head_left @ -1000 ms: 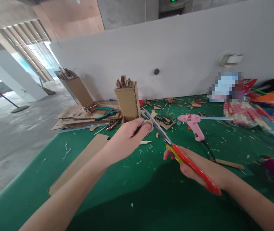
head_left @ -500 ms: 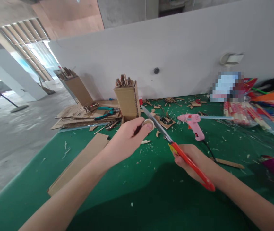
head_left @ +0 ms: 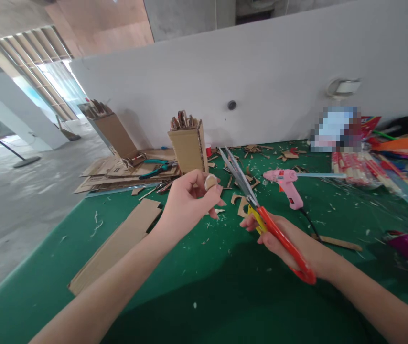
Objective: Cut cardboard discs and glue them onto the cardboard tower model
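Between the thumb and fingers of my left hand [head_left: 189, 196] is a small round cardboard piece [head_left: 210, 181], pinched near the middle of the view. My right hand [head_left: 279, 234] grips scissors [head_left: 241, 179] with red and yellow handles. Their blades are slightly parted, point up and away, and stand apart from the cardboard piece, to its right. Just beyond my left hand rises an upright cardboard box [head_left: 188, 148] with several cardboard strips sticking out of its top.
A pink glue gun [head_left: 288, 184] lies right of the scissors. Left are a long cardboard strip [head_left: 118, 246], teal-handled pliers [head_left: 155, 168] and stacked cardboard with a second box [head_left: 116, 134]. Scraps [head_left: 252, 152] litter the green table [head_left: 197, 277]; packaged sticks [head_left: 354, 169] lie at the right.
The scissor blades have parted and moved away from the cardboard piece. My left hand has drawn slightly left and turned, so the piece's round face shows more.
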`<action>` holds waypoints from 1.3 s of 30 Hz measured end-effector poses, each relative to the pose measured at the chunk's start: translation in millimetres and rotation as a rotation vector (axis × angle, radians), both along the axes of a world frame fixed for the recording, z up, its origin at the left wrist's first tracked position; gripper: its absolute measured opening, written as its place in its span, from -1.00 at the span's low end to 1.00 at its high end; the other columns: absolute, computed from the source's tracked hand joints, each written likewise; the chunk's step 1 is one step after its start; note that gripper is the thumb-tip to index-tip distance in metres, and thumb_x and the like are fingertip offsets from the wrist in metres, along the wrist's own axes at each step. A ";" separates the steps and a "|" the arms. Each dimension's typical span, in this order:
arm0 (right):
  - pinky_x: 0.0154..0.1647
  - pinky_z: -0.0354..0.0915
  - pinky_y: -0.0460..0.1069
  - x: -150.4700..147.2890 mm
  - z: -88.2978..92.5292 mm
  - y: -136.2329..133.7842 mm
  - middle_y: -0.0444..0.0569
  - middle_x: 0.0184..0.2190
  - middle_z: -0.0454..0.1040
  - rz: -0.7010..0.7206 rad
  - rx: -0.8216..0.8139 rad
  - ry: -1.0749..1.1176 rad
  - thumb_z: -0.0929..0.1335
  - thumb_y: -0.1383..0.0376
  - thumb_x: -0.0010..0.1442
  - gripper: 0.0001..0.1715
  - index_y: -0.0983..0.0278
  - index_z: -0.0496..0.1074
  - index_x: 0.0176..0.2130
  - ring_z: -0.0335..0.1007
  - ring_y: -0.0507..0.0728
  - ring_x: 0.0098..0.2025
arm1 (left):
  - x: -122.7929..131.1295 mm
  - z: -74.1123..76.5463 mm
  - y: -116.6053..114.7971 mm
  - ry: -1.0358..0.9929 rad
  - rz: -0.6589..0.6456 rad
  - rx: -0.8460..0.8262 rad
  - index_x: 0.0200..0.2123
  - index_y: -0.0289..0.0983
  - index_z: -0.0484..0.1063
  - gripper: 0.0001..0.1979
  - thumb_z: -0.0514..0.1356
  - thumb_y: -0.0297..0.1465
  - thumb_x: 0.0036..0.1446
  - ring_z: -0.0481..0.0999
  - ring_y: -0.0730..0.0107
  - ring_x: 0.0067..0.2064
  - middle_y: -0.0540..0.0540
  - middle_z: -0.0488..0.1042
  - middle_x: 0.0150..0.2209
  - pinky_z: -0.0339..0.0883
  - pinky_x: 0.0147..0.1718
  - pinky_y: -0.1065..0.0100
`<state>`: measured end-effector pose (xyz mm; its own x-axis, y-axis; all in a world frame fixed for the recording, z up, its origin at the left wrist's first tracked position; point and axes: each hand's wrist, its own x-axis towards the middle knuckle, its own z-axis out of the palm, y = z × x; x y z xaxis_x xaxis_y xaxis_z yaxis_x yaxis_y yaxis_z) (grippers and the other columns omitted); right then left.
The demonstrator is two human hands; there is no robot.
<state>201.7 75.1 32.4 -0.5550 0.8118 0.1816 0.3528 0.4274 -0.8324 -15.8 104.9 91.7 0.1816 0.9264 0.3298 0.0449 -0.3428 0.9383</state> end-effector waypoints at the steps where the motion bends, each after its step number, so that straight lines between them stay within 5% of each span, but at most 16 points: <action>1: -0.33 0.40 0.10 -0.3 1.0 -0.7 0.07 -0.30 0.38 -0.005 -0.007 -0.012 0.15 -0.01 0.27 -0.59 0.25 0.23 -0.13 0.40 0.22 -0.25 | 0.0 -0.6 0.2 -0.047 -0.004 0.013 -0.56 -0.26 0.15 -0.72 0.23 -0.44 0.04 0.50 0.50 -0.51 0.01 0.39 -0.46 0.36 -0.70 0.51; 5: -0.33 0.43 0.14 -2.1 3.8 -1.9 0.16 -0.24 0.42 -0.031 -0.032 -0.040 0.13 -0.03 0.26 -0.52 0.29 0.24 -0.08 0.42 0.30 -0.17 | 0.8 1.1 0.4 -0.127 0.028 0.008 -0.50 -0.23 0.13 -0.71 0.26 -0.47 0.02 0.48 0.48 -0.58 0.08 0.39 -0.58 0.36 -0.71 0.50; 10: -0.27 0.44 0.15 -0.1 3.6 -2.0 0.17 -0.17 0.43 -0.026 -0.022 -0.032 0.14 -0.01 0.28 -0.47 0.30 0.23 0.03 0.43 0.27 -0.16 | 2.7 6.2 -1.5 -0.150 0.077 -0.075 -0.32 -0.30 0.35 -0.83 0.26 -0.37 0.06 0.50 0.52 -0.50 -0.01 0.47 -0.40 0.41 -0.63 0.52; 16: -0.27 0.44 0.12 5.8 -0.1 -3.7 0.08 -0.20 0.45 0.016 -0.012 -0.076 0.21 0.02 0.26 -0.46 0.22 0.17 0.13 0.43 0.23 -0.23 | 7.2 10.0 -8.5 -0.095 0.086 -0.167 -0.37 -0.31 0.44 -0.84 0.28 -0.32 0.04 0.42 0.58 -0.57 0.04 0.40 -0.52 0.27 -0.71 0.58; 28: -0.52 0.36 -0.01 1.7 2.4 -2.2 0.04 -0.25 0.41 0.009 -0.054 -0.081 0.21 -0.07 0.22 -0.47 0.22 0.25 0.01 0.28 0.06 -0.51 | 8.3 7.5 -9.3 0.002 0.110 -0.146 -0.48 -0.31 0.41 -0.83 0.27 -0.34 0.05 0.33 0.61 -0.62 0.07 0.36 -0.67 0.27 -0.67 0.57; 39: -0.57 0.26 -0.05 0.6 -2.1 -0.7 -0.05 -0.31 0.32 -0.011 -0.124 -0.074 0.22 -0.09 0.21 -0.52 0.23 0.24 -0.10 0.12 -0.01 -0.56 | 4.3 13.1 -10.1 0.068 0.099 -0.134 -0.50 -0.32 0.45 -0.86 0.29 -0.38 0.01 0.39 0.60 -0.59 0.04 0.42 -0.63 0.33 -0.59 0.56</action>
<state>202.3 74.5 30.3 -0.5542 0.8315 0.0383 0.4190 0.3184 -0.8503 -11.5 94.7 104.8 0.1053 0.9756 0.1926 0.1373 -0.2061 0.9688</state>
